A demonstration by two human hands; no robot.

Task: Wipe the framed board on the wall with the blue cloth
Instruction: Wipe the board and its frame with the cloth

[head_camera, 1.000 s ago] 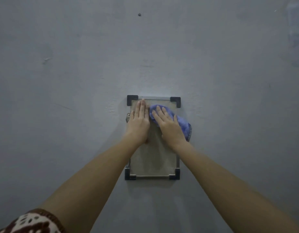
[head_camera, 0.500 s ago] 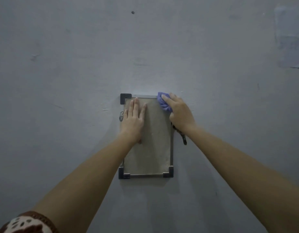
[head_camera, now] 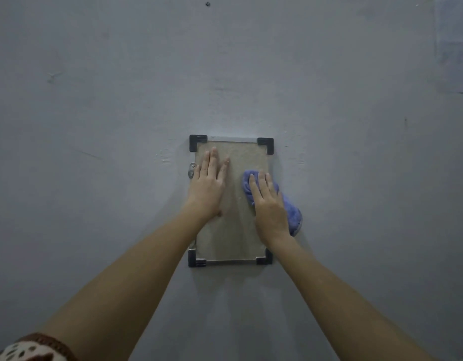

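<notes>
A small framed board (head_camera: 233, 230) with a beige face, silver edges and black corner caps hangs upright on the grey wall. My left hand (head_camera: 208, 186) lies flat on its upper left part, fingers spread and pointing up. My right hand (head_camera: 268, 204) presses a crumpled blue cloth (head_camera: 290, 214) against the board's right side at mid height. The cloth bulges out past the right frame edge, and part of it shows above my fingertips.
A metal hanging tab (head_camera: 191, 170) sticks out at the frame's left edge. A small dark screw or hole (head_camera: 207, 4) sits high on the wall. A paler patch (head_camera: 453, 45) marks the wall at the upper right.
My right hand has slid the cloth from the board's top right corner down to the middle of its right side. My left hand has stayed flat on the board.
</notes>
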